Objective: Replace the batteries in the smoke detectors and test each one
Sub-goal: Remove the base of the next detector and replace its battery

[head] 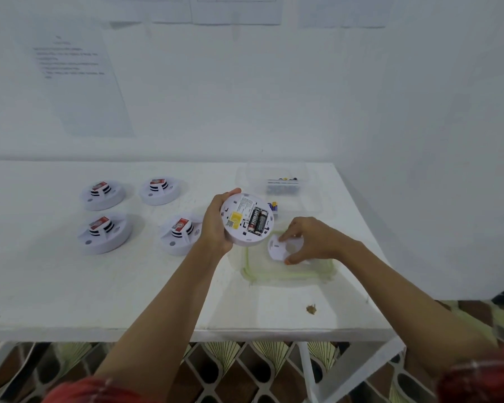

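White table against white wall; papers taped, text illegible.

Five smoke detectors, two fitted batteries, two clear containers

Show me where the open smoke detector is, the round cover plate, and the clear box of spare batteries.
open smoke detector (246,219): head view, on its back face beside the two fitted batteries.
round cover plate (277,251): head view, on its bare left part.
clear box of spare batteries (282,186): head view, on the batteries inside.

Glossy white plastic detector, matt table
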Demonstrator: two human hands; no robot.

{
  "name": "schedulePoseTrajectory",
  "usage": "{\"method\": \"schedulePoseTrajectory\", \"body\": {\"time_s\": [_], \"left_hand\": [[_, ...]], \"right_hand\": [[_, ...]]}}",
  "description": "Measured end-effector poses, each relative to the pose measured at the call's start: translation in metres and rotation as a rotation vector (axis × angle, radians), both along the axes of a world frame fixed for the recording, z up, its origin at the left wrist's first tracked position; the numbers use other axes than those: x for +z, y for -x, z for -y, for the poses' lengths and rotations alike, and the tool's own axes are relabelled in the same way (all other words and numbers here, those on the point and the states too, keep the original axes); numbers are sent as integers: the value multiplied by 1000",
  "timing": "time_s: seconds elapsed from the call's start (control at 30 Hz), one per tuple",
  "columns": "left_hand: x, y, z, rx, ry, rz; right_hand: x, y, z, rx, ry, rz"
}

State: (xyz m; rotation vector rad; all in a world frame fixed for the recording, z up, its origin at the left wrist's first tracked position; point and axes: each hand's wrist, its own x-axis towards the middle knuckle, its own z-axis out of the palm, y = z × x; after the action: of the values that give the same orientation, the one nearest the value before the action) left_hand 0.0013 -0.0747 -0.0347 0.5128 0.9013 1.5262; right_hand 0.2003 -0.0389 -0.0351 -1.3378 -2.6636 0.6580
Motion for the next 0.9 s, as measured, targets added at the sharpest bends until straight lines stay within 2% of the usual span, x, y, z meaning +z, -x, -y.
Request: {"method": "schedulePoseTrajectory", "body": {"time_s": [0.13, 0.2, 0.27, 0.47, 0.9], "left_hand": [[-2, 1, -6, -4, -1, 1], [-1, 0, -10, -8, -2, 5], [2, -4, -13, -29, -5, 3], [1, -10, -19, -36, -3, 25], [4, -17, -22, -68, -40, 50]], "right_hand": [[30, -15, 0, -188, -39, -367], [46, -6, 5, -187, -66, -524], [54, 16, 14, -142, -82, -578], [47, 47, 23, -56, -265, -402], [47, 44, 23, -35, -257, -340]]}}
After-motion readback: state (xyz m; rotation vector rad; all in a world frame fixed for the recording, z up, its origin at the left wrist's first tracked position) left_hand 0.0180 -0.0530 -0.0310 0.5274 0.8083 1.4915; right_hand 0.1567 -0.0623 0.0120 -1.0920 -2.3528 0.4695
